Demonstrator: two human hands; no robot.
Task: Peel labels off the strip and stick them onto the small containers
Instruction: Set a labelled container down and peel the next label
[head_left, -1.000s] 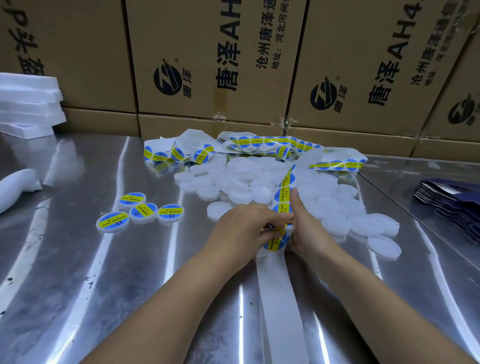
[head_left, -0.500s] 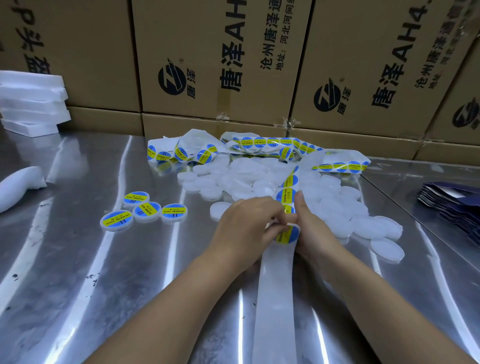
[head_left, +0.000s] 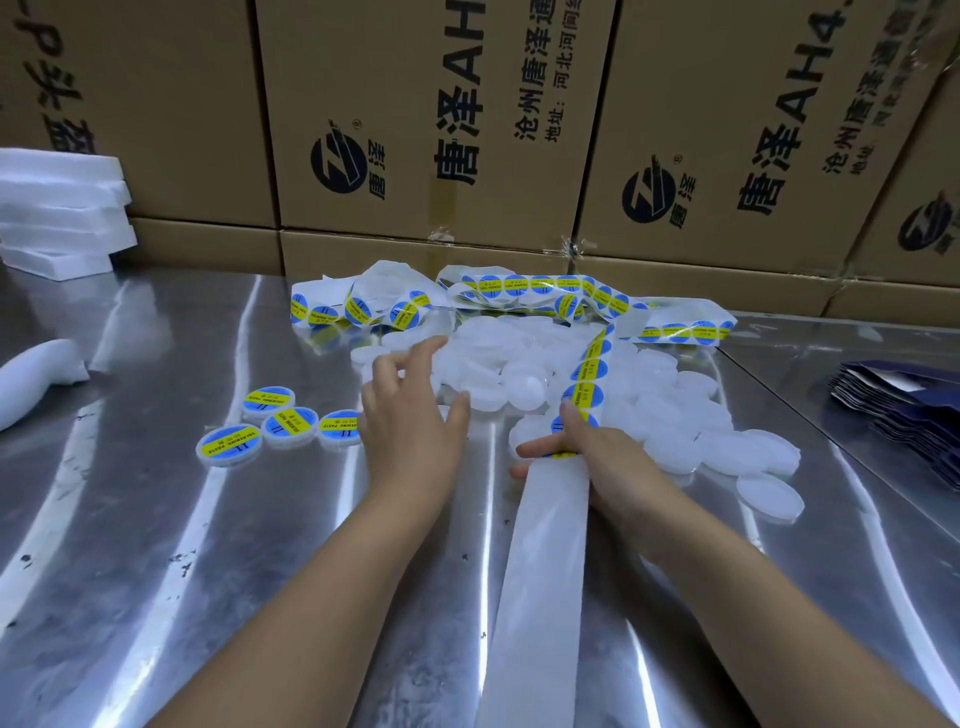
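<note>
label strip – lies across the heap of blank containers, pinched now by right hand alone. left hand gone from the strip, fingers spread over the heap's near edge – probably fetching the next container; peeled label on a fingertip or not, cannot tell.

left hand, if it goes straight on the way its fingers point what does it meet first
Likely the pile of unlabelled white containers, just beyond the left hand; depth unclear.
</note>
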